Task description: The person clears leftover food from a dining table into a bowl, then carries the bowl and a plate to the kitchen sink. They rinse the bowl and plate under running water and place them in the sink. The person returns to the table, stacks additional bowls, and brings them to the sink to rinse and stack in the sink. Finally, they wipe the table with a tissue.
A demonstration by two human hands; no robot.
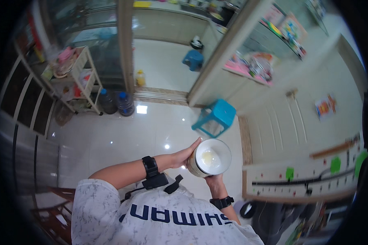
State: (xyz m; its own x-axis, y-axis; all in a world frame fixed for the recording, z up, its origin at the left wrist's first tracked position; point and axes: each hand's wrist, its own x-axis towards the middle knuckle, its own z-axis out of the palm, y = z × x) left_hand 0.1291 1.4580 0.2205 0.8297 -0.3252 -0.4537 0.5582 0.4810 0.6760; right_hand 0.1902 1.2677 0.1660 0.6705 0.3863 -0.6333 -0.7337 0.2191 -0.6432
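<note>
In front of my chest is a round, deep container (216, 157) with a white inside and a light brownish outer wall. A pale yellowish patch, perhaps liquid or residue, shows at its bottom. My left hand (182, 157) grips its left side, with the thumb up along the rim. My right hand (215, 181) holds it from below at the near side; most of those fingers are hidden under it. The container tilts slightly, its mouth facing up towards me.
A blue plastic stool (224, 111) stands just beyond the container on the tiled floor (110, 134). Large water bottles (125, 105) stand beside a white shelf cart (87, 70) at left. A sliding-door track (161, 96) crosses the kitchen doorway ahead. A wall board (300, 183) is at right.
</note>
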